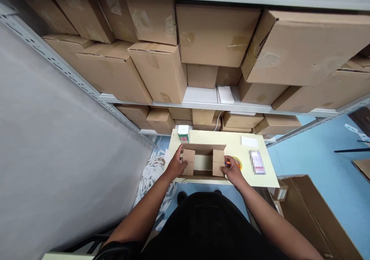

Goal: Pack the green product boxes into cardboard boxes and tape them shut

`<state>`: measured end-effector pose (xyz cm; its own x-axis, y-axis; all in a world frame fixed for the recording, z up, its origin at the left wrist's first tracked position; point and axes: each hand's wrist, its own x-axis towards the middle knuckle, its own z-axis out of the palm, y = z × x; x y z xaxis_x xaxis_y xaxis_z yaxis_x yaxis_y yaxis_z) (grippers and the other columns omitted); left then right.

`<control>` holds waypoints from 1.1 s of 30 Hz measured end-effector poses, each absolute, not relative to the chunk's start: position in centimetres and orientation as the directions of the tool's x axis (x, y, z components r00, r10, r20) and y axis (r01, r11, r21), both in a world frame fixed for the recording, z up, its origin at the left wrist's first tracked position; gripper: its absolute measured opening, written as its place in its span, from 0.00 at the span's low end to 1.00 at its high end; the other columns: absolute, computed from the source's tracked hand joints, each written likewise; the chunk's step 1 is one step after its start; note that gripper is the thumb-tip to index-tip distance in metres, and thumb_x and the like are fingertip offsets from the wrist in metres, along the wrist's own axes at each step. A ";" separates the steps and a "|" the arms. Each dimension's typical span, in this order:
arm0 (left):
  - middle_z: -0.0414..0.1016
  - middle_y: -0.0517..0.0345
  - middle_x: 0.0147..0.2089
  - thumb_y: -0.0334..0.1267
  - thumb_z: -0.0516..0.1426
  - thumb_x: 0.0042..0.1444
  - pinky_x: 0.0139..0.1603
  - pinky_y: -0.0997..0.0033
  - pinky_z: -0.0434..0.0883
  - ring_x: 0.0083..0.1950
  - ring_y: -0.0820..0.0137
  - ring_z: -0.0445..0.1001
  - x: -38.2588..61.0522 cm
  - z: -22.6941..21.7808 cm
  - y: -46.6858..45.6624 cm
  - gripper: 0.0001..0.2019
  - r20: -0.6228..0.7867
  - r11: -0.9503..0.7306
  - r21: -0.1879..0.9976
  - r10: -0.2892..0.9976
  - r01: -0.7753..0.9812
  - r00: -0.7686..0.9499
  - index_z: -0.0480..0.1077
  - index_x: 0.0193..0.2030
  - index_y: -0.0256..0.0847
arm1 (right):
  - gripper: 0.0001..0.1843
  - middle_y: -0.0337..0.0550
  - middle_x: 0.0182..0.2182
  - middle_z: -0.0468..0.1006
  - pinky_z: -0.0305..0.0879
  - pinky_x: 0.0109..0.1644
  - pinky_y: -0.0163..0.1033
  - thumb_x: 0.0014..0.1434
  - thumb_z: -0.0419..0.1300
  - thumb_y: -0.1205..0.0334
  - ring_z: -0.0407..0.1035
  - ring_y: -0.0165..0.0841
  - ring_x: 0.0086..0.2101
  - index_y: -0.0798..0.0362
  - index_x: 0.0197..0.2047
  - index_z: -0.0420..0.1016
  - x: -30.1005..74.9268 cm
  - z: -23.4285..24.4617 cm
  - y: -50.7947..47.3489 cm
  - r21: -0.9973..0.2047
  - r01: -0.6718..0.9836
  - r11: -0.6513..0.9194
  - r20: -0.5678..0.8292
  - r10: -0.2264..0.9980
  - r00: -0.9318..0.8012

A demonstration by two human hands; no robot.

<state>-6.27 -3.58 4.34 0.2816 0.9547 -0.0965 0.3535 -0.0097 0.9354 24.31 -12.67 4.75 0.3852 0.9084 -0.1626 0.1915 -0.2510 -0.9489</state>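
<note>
A small cardboard box (189,156) stands over the near part of a cream table, between my two hands. Its short flaps are folded inward at left and right, and the tabletop shows through the middle. My left hand (177,164) grips the left end, thumb on the flap. At the right end my right hand (232,171) pinches the wall, thumb over the other flap. Just behind my right hand lies a yellow roll of tape (239,162), partly hidden, with something orange beside it. A small white and green box (183,133) stands beyond the left end.
The cream table (214,137) also bears a white pad (249,141) and a blurred flat item (257,162). Shelves (199,95) packed with cardboard boxes rise behind. Paper scraps (148,175) cover the floor at left; a large open carton (309,210) stands at right.
</note>
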 end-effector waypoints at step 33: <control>0.66 0.41 0.71 0.42 0.57 0.65 0.74 0.43 0.62 0.72 0.52 0.65 -7.8 -1.8 -7.9 0.19 0.147 -0.218 0.713 0.976 0.666 0.162 0.73 0.60 0.39 | 0.23 0.56 0.58 0.77 0.67 0.66 0.58 0.71 0.51 0.54 0.69 0.47 0.60 0.53 0.64 0.72 21.8 0.9 -12.6 -0.660 0.750 0.035 0.223 0.963 0.152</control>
